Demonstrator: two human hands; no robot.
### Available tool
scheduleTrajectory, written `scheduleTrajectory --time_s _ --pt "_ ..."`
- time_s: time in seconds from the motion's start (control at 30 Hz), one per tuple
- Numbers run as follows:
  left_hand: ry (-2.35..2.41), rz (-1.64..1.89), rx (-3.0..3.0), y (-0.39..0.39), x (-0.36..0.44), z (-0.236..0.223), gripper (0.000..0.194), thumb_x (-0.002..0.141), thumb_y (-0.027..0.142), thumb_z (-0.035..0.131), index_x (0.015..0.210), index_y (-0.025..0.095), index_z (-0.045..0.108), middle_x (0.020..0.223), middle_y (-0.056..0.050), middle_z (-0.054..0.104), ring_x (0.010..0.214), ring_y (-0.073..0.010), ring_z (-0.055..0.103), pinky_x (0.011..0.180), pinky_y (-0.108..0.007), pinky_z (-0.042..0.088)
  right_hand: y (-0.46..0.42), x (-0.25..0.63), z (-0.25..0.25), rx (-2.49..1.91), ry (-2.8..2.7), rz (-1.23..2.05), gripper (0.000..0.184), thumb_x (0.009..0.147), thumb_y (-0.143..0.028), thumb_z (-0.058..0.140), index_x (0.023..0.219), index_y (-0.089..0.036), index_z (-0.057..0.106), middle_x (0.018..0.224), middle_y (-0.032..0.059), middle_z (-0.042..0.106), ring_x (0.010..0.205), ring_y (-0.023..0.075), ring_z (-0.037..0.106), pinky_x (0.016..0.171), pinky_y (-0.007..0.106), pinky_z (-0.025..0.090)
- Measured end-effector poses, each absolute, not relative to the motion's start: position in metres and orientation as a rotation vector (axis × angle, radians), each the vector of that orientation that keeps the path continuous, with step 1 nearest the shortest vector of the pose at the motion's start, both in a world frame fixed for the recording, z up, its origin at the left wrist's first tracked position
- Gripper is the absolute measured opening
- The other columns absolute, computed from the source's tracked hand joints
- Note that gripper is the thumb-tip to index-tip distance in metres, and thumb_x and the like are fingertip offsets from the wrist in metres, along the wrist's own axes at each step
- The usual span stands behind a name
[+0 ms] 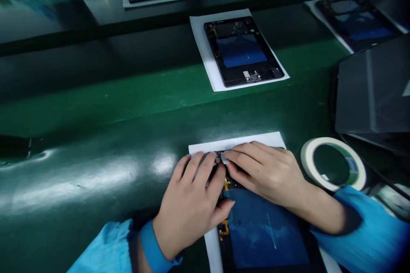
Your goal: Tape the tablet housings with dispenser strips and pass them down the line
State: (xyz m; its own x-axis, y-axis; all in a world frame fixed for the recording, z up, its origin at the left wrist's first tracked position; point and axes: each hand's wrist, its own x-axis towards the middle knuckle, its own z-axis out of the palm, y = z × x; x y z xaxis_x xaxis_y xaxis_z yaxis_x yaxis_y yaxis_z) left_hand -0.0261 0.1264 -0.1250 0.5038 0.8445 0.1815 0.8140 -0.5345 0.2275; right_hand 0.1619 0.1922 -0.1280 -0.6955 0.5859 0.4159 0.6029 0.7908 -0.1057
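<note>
An opened tablet (265,230) with a blue inner panel and orange flex cables lies on a white sheet (237,140) in front of me. My left hand (192,204) rests at its upper left corner, fingers apart and fingertips touching the top edge. From the other side, my right hand (265,170) pinches a small whitish strip (224,158) between thumb and fingers at that same edge. The fingertips of both hands nearly meet there, and they partly hide the corner's parts.
A roll of cream tape (307,160) lies right of the tablet, near a dark grey box-like object (371,89). Beyond, another opened tablet (243,51) rests on its sheet. Several more lie farther back on the green surface (96,106).
</note>
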Motion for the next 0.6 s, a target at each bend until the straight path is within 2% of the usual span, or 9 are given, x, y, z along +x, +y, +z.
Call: scheduleTrajectory --time_s 0.27,0.4,0.5,0.6 --pt "1.461 0.455 2.596 0.128 -0.027 -0.126 0.047 0.087 0.047 0.053 0.116 0.011 0.059 0.127 -0.016 0.058 0.117 -0.0328 0.051 0.098 -0.050 0.044 0.188 0.162 -0.121 -0.914 -2.719 -0.122 0.018 0.090 -0.017 0.050 0.096 -0.016 0.067 0.084 0.0045 0.066 0.070 0.0144 0.056 0.054 0.029 0.040" --pt "1.464 0.474 2.577 0.130 -0.027 -0.125 0.047 0.086 0.047 0.055 0.118 0.012 0.058 0.126 -0.015 0.059 0.117 -0.0324 0.051 0.100 -0.050 0.042 0.177 0.154 -0.114 -0.949 -2.861 -0.144 0.018 0.082 -0.011 0.053 0.093 -0.012 0.068 0.088 0.0091 0.064 0.076 0.0195 0.057 0.053 0.030 0.044" --pt "1.467 0.472 2.608 0.133 -0.027 -0.123 0.046 0.088 0.044 0.053 0.122 0.012 0.056 0.126 -0.015 0.058 0.115 -0.0328 0.052 0.097 -0.050 0.042 0.173 0.155 -0.111 -0.939 -2.892 -0.132 0.022 0.079 -0.009 0.053 0.096 -0.009 0.068 0.099 0.0129 0.064 0.084 0.0231 0.058 0.061 0.033 0.050" --pt "1.439 0.464 2.671 0.137 -0.031 -0.123 0.045 0.090 0.042 0.051 0.123 0.011 0.054 0.126 -0.017 0.057 0.114 -0.0334 0.052 0.095 -0.050 0.042 0.176 0.184 -0.109 -0.806 -2.833 0.057 0.028 0.087 -0.015 0.047 0.108 -0.013 0.065 0.112 0.0117 0.064 0.094 0.0212 0.059 0.074 0.034 0.053"
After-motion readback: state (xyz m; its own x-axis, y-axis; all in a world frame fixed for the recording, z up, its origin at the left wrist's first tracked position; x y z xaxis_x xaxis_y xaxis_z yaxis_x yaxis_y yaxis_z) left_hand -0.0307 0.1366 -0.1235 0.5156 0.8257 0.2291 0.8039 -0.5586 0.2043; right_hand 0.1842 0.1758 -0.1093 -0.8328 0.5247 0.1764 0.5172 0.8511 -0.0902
